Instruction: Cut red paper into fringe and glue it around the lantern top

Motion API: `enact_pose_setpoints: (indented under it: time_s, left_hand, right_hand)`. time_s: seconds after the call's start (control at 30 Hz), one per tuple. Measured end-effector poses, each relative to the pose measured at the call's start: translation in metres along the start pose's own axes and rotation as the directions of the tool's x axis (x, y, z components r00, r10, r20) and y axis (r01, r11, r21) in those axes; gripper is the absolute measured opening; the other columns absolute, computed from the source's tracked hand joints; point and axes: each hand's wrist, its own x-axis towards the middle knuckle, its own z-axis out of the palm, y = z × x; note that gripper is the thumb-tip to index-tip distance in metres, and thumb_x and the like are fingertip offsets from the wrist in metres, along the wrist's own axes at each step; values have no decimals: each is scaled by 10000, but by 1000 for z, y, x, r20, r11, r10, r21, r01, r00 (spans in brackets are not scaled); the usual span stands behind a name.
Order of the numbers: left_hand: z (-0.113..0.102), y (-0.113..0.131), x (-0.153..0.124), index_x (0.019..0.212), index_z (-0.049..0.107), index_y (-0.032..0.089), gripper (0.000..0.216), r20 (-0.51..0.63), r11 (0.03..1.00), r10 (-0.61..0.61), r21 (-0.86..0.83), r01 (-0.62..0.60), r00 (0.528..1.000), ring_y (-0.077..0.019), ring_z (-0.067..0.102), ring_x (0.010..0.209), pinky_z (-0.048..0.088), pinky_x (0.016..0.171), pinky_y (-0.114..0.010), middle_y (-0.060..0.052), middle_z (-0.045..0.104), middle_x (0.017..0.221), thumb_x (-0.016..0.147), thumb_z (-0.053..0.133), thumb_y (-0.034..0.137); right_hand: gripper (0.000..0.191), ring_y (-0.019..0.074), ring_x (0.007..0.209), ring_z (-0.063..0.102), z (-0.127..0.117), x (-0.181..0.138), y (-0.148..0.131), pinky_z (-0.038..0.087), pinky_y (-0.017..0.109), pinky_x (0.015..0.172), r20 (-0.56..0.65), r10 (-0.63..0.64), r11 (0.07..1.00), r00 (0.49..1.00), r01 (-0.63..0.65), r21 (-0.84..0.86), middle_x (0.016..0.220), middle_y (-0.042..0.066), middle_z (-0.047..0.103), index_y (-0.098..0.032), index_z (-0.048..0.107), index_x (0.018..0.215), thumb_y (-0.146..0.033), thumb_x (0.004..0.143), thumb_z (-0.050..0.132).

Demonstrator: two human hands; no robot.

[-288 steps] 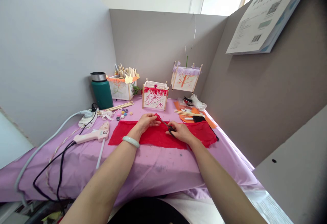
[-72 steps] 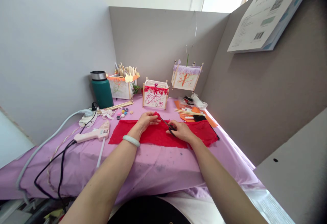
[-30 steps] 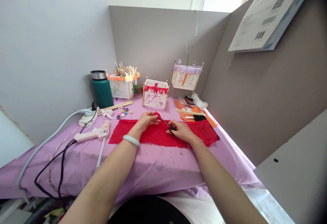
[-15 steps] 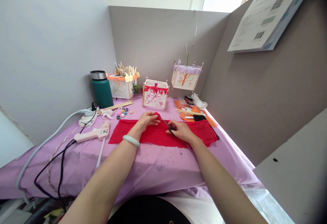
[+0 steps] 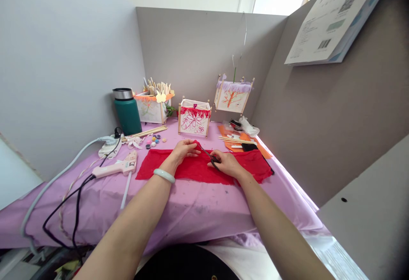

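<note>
A long strip of red cloth (image 5: 204, 173) lies across the table in front of me. My left hand (image 5: 185, 150) pinches the cloth's far edge and lifts a small piece of it. In my right hand (image 5: 226, 163) is a pair of dark scissors (image 5: 206, 152), fingers wrapped round the handles. The blades point up and left, reaching the raised bit of cloth beside my left fingertips. Whether the blades are parted is too small to tell. Just behind the cloth stands a white lantern (image 5: 194, 122) with red fringe and a drawn flower.
A glue gun (image 5: 116, 168), its cables and a power strip (image 5: 110, 147) lie on the left. Behind them stand a green bottle (image 5: 128, 111) and a stick-filled box (image 5: 150, 109). A purple-fringed lantern (image 5: 232, 96) hangs at back right, above orange sheets (image 5: 247, 137) and sticks.
</note>
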Motion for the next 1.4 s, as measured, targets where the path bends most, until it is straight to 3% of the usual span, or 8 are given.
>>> enact_pose_setpoints:
  time_s: [1.4]
  left_hand:
    - [0,0,0,793,568,90,120,24,1000,15,-27,-15,1000,-181,664,604,533,582,-271,-69,656,671,710,653,83]
  right_hand:
    - [305,108,566,493,-1,0,-2,295,201,534,-15,-6,1000,1000,6,-14,679,-16,593,-206,578,946,-412,727,631]
